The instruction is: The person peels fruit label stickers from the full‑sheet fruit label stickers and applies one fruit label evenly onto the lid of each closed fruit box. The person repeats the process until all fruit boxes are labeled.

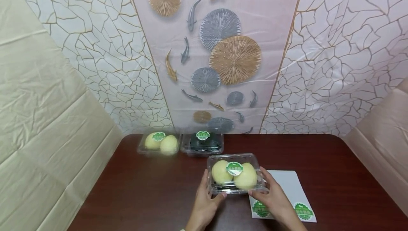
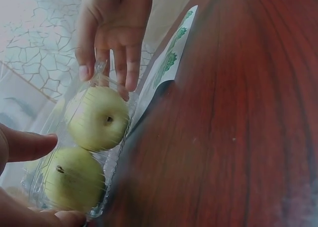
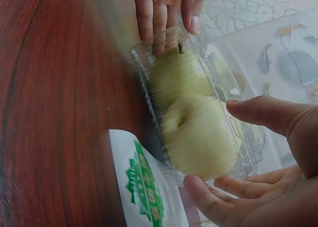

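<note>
Both hands hold a clear plastic clamshell box [image 1: 220, 157] just above the table, one at each end. Two pale yellow-green pears [image 2: 97, 118] lie inside it, and a round green-and-white sticker [image 1: 234, 168] is on its lid. My left hand [image 1: 204, 202] grips the left end, thumb at the near edge. At the right end, my right hand [image 1: 275, 197] has its thumb along the near side and fingers beneath or behind. In the right wrist view, the lid [image 3: 218, 83] appears closed over the pears.
A white sheet of green stickers [image 1: 287, 185] lies on the dark red wooden table [image 1: 143, 195], partly beneath the right hand. Toward the back left stand another box of two pears [image 1: 169, 144] and a box with dark contents [image 1: 210, 142], both bearing green stickers. Patterned cloth [image 1: 204, 110] hangs behind.
</note>
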`<state>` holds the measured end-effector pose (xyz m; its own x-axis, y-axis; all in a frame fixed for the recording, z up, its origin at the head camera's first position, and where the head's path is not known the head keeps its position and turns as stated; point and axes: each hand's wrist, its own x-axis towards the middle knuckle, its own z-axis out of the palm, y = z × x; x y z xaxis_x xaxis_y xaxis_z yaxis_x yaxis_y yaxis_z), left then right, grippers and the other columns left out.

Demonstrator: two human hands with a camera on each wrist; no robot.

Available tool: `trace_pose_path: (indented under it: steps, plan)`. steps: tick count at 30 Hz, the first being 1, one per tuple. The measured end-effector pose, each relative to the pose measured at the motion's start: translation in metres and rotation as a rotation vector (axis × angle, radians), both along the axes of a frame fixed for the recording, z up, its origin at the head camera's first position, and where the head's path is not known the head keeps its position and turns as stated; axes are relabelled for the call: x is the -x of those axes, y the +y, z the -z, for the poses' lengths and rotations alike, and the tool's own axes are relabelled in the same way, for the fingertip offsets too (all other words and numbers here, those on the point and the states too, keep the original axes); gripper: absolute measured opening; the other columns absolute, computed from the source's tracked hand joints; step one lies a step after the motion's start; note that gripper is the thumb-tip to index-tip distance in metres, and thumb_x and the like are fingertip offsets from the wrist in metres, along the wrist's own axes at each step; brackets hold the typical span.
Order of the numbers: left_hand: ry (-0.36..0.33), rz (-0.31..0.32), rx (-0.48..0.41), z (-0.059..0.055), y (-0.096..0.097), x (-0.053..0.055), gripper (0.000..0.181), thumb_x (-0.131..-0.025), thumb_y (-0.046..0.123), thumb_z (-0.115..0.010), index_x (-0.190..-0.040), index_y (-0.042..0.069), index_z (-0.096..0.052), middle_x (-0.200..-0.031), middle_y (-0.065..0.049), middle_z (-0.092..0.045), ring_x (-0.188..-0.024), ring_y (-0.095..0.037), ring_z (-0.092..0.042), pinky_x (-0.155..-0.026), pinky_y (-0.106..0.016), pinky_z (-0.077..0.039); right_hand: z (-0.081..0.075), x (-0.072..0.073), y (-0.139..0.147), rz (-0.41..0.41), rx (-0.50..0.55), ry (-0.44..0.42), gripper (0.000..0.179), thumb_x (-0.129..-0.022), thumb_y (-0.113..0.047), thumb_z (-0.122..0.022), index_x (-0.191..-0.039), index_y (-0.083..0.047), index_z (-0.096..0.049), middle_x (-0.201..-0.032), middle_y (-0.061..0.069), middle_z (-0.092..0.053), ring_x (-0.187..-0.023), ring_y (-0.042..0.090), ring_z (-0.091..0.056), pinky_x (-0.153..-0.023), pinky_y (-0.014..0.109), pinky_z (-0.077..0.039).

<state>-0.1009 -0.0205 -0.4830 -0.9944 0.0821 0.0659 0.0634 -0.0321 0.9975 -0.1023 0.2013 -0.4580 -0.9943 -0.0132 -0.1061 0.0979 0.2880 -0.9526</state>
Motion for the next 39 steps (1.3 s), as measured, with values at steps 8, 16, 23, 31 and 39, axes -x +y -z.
trace_pose_path:
  steps: [8,16,23,31,39]
  plan:
    - [0.002,0.023,0.023,0.0,0.011,0.005,0.098,-0.082,-0.003,-0.075,-0.156,-0.006,-0.01,-0.157,-0.033,-0.02,-0.144,-0.047,-0.02,-0.113,-0.061,-0.024,0.0,-0.001,0.011,0.02,-0.002,0.022,0.095,-0.084,-0.008,-0.078,-0.154,0.006,-0.016,-0.154,0.035,-0.025,-0.132,0.054,-0.04,-0.091,0.041,-0.055]
    - [0.017,0.056,0.016,0.003,0.022,0.009,0.097,-0.083,-0.003,-0.073,-0.155,-0.007,-0.009,-0.157,-0.033,-0.022,-0.144,-0.047,-0.021,-0.113,-0.062,-0.024,0.0,-0.002,0.019,0.039,-0.041,0.015,0.094,-0.085,-0.006,-0.076,-0.154,0.007,-0.014,-0.154,0.035,-0.024,-0.132,0.055,-0.04,-0.087,0.038,-0.057]
    - [0.013,0.075,0.006,0.005,0.029,0.015,0.097,-0.084,-0.001,-0.073,-0.155,-0.008,-0.008,-0.157,-0.032,-0.021,-0.145,-0.046,-0.02,-0.114,-0.06,-0.022,-0.002,-0.003,0.025,0.062,-0.048,0.021,0.093,-0.084,-0.004,-0.075,-0.154,0.008,-0.014,-0.151,0.039,-0.026,-0.129,0.056,-0.042,-0.085,0.036,-0.057]
    - [0.02,0.094,0.01,0.006,0.038,0.024,0.097,-0.083,-0.003,-0.073,-0.155,-0.008,-0.008,-0.156,-0.033,-0.022,-0.145,-0.045,-0.021,-0.115,-0.059,-0.022,-0.003,0.002,0.032,0.086,-0.127,0.022,0.094,-0.084,-0.006,-0.075,-0.154,0.007,-0.014,-0.15,0.038,-0.03,-0.13,0.055,-0.041,-0.088,0.04,-0.055]
    - [-0.007,0.099,0.071,0.003,0.042,0.039,0.097,-0.083,-0.002,-0.076,-0.154,-0.009,-0.011,-0.154,-0.033,-0.027,-0.143,-0.046,-0.027,-0.113,-0.056,-0.029,-0.008,0.009,0.037,0.082,-0.188,0.023,0.096,-0.086,-0.013,-0.076,-0.155,0.006,-0.012,-0.15,0.037,-0.03,-0.131,0.055,-0.041,-0.093,0.046,-0.053]
